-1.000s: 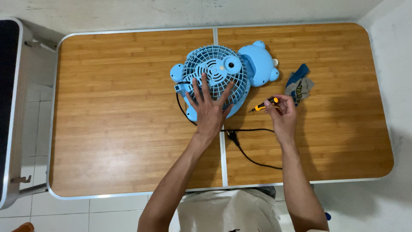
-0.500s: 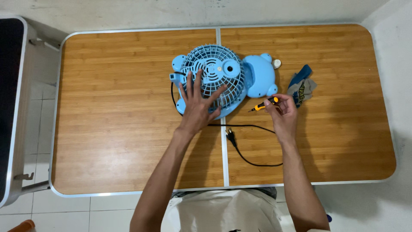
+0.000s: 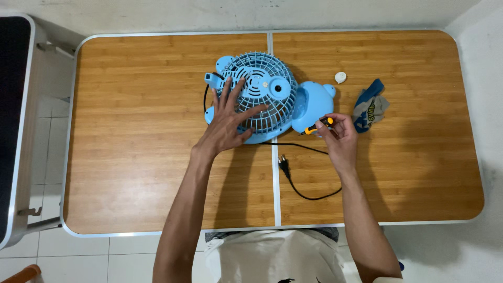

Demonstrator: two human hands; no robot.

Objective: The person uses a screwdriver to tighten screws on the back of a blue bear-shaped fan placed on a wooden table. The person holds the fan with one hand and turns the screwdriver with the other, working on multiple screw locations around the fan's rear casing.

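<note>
While fan lies flat on tbl, both hands are on/at it; notes:

fan: small blue fan lies grille-up near centre of wooden table, straddling the metal seam; rear half of tbl, away from person
fan axis: long axis runs roughly left-right across tbl, tilted a bit; grille end to the left, base to the right; grille faces up toward cam, hub just right of grille centre
left hand: left hand flat on lower-left of grille, fingers spread wide, palm down; not gripping, just pressing; prob. there to pin the fan so it can't slide or rock
right hand: right hand just right of base, fingers pressed together in a pinch on a small screwdriver
driver: yellow/black handle, held low and near-flat; tip end points left toward lower edge of base; whether tip touches plastic: cannot tell, too small
why laid down: flat pose is stable and puts grille + base edge within reach from above; judgement only
cord: black cord runs out from under fan, loops toward person; plug lies loose just right of seam, not connected to anything
small part: white round cap sits alone behind base, apart from fan
cloth: blue/grey rag bunched right of base, near right hand, not touching it
</note>
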